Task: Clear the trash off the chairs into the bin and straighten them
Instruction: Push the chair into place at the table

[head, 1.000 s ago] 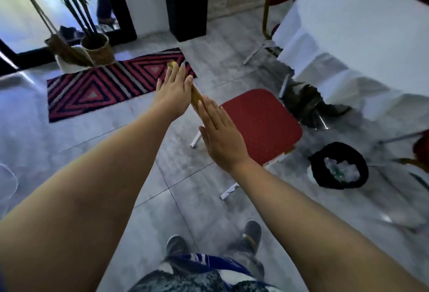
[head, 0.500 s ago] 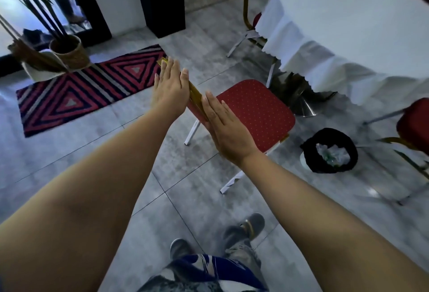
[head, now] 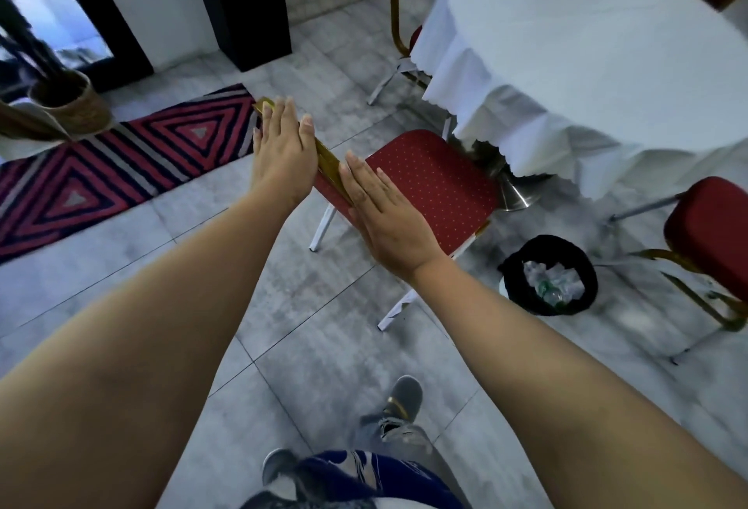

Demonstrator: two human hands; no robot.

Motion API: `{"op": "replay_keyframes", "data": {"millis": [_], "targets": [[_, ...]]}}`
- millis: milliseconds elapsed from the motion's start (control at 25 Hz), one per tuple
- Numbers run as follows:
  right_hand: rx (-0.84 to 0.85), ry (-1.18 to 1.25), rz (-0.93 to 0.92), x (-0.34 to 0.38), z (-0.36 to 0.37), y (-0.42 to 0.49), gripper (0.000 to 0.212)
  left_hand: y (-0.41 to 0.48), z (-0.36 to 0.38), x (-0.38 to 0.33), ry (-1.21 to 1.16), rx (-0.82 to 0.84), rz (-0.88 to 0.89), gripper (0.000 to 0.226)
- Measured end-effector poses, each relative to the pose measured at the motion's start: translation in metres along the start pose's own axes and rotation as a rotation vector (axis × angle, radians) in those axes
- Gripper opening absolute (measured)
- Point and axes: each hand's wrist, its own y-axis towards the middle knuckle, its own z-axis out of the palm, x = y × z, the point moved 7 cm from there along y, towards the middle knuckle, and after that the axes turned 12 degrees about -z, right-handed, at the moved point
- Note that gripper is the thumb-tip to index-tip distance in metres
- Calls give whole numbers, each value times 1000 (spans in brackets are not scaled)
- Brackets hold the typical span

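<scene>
Both my hands are flat on the gold top rail (head: 328, 158) of the chair (head: 425, 185) w/ the red seat. Left hand (head: 283, 156) lies over the far end, fingers straight, not curled round. Right hand (head: 384, 221) presses the near end, palm down, fingers stretched out, gripping nothing. Seat looks bare, just past my right fingertips. Bin (head: 549, 274) w/ black liner stands on the floor well to the right of my right hand, crumpled trash inside. Round table w/ white cloth (head: 587, 55) is beyond the chair.
</scene>
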Motion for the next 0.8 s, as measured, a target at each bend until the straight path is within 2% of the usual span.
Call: {"op": "replay_keyframes", "data": {"millis": [200, 360, 640, 800], "targets": [[13, -4, 31, -65, -13, -5, 51, 30, 32, -47, -28, -7, -27, 60], [22, 51, 86, -109, -21, -7, 53, 56, 56, -84, -96, 62, 7, 59], [8, 75, 184, -155, -17, 13, 54, 108, 76, -117, -150, 115, 69, 61], [75, -64, 209, -187, -10, 21, 58, 135, 86, -141, -119, 153, 90, 61]]}}
